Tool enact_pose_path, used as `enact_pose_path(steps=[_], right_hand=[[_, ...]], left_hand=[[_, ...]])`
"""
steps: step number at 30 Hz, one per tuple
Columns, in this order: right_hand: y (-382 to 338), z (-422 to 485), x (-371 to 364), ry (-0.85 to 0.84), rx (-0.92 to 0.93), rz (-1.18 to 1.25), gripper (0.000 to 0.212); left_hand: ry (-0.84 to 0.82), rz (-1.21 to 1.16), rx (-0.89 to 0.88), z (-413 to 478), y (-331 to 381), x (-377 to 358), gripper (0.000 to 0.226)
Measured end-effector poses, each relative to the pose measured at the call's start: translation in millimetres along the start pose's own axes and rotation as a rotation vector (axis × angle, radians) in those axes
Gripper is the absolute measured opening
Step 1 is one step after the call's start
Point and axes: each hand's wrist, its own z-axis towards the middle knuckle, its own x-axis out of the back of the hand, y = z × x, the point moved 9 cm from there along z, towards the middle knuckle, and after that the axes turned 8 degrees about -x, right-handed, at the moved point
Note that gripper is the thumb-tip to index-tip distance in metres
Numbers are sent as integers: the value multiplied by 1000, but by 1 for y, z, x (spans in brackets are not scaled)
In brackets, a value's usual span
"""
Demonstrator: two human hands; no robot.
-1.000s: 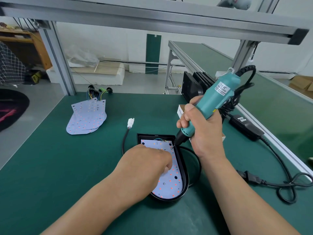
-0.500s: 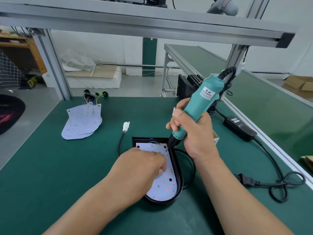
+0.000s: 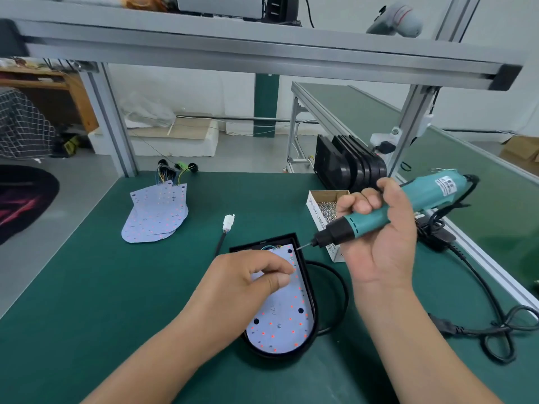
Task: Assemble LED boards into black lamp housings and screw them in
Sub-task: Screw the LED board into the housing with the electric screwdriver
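Holding the white D-shaped LED board (image 3: 284, 316) down in the black plastic lamp housing (image 3: 309, 290) near the front edge of the green bench mat (image 3: 87, 287). Our left hand (image 3: 248, 284) rests on the board's upper half, thumb and forefinger pinched narrow near its right edge; probably positioning a screw, but too small to confirm.

Change vs. a second ago: our right hand (image 3: 376, 228) has swung the teal electric screwdriver (image 3: 390, 212) off the board. It was near-upright with the bit on the top right hole; now it lies almost level, bit tip (image 3: 303, 246) hanging just past the housing's top right corner, not touching. Hand is wrapped tight round the barrel.

We read that as one screw done at that corner and a reset for the next. Holes along the lower half look open, so the board is only partly fixed.

Behind the driver, toward the right edge: open cardboard box of small silver screws (image 3: 328, 207), likely the next stop for the bit. The housing's black cable (image 3: 339, 290) loops right of it, white connector (image 3: 228, 222) lying just behind.

Far left of the mat: stack of spare white LED boards with coloured wires (image 3: 157, 214). Far right corner: row of upright empty black housings (image 3: 350, 167).
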Motion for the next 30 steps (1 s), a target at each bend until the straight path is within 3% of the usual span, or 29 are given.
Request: enact_pose_path(steps=[5, 14, 30], right_hand=[[7, -6, -9, -42, -24, -19, 10], [18, -12, -16, -72, -55, -83, 9], [20, -12, -18, -114, -65, -123, 10]], left_hand=[[44, -185, 85, 3, -9, 1, 24], [73, -324, 61, 6, -10, 1, 29], [78, -153, 4, 5, -9, 3, 20]])
